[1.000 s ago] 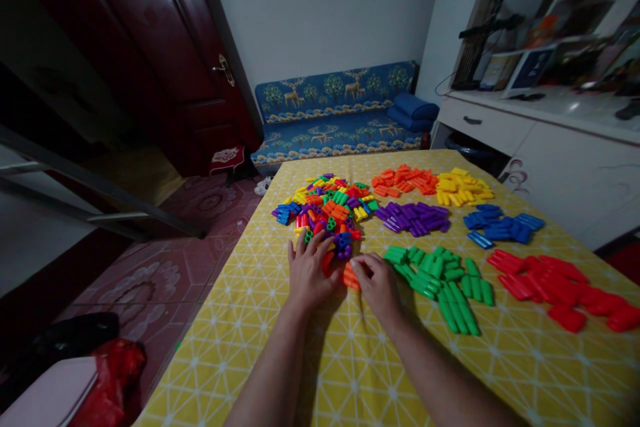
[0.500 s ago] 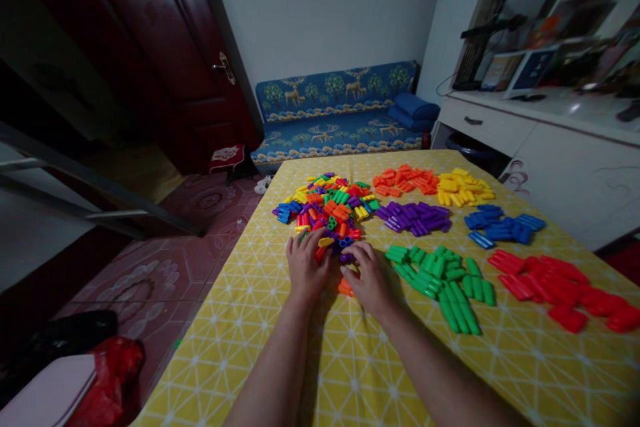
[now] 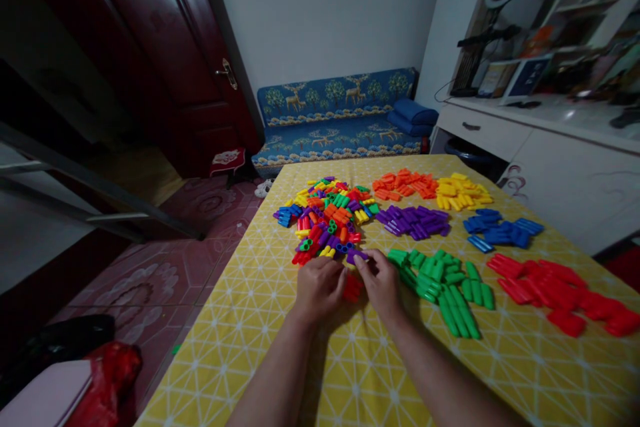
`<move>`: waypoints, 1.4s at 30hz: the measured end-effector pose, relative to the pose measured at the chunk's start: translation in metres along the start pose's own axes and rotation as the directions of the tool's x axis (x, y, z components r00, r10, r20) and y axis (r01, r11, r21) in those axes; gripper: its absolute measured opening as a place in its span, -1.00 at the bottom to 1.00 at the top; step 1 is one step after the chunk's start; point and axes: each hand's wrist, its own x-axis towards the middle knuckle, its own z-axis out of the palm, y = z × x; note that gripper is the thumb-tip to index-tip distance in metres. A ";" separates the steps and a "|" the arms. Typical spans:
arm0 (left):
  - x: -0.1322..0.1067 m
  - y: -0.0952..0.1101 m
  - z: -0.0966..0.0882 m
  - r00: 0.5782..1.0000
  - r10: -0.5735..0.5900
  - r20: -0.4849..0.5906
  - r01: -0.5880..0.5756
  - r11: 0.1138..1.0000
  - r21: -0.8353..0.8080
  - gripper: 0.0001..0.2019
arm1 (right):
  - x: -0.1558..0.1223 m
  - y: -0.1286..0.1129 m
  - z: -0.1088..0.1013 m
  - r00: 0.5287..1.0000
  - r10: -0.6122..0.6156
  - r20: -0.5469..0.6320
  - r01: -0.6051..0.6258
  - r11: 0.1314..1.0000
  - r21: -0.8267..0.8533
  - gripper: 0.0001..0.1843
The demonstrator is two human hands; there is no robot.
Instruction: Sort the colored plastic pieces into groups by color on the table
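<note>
In front of me is a heap of mixed-colour plastic building pieces (image 3: 330,213), short joined tubes, at its near edge. My right hand (image 3: 384,280) pinches a purple building piece (image 3: 356,255) between thumb and fingers. Beside it my left hand (image 3: 320,288) is closed, its fingers curled in; what they hold, if anything, is hidden. Between the two hands shows a red building piece (image 3: 353,288), partly covered; whether the left thumb touches it I cannot tell. Green pieces (image 3: 435,273) lie just right of my right hand.
Single-colour groups lie on the yellow patterned tablecloth (image 3: 240,347): purple pieces (image 3: 415,220), orange pieces (image 3: 405,183), yellow pieces (image 3: 463,192), blue pieces (image 3: 505,230) and red pieces (image 3: 555,287). Behind the table stands a blue sofa (image 3: 335,127); a white cabinet (image 3: 565,167) is at right.
My left hand has drawn back from the heap's near edge towards me and closed. My right hand has shifted slightly right, a purple piece in its fingers. Red now shows between the hands, where orange was.
</note>
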 end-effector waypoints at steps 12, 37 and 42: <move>0.004 -0.029 0.021 0.993 -0.096 -0.065 0.102 0.990 0.100 -0.63 | 0.089 0.029 -0.099 0.920 0.081 -0.383 -0.103 0.994 -0.037 -0.62; 0.005 -0.029 0.020 0.992 -0.111 -0.051 0.119 0.974 0.192 -0.71 | 0.063 0.002 -0.027 0.985 -0.111 0.131 0.153 0.912 -0.380 -0.74; 0.004 -0.031 0.023 0.991 -0.125 -0.057 0.134 0.973 0.190 -0.78 | 0.111 0.037 -0.129 0.964 -0.088 -0.250 -0.045 0.876 -0.480 -0.62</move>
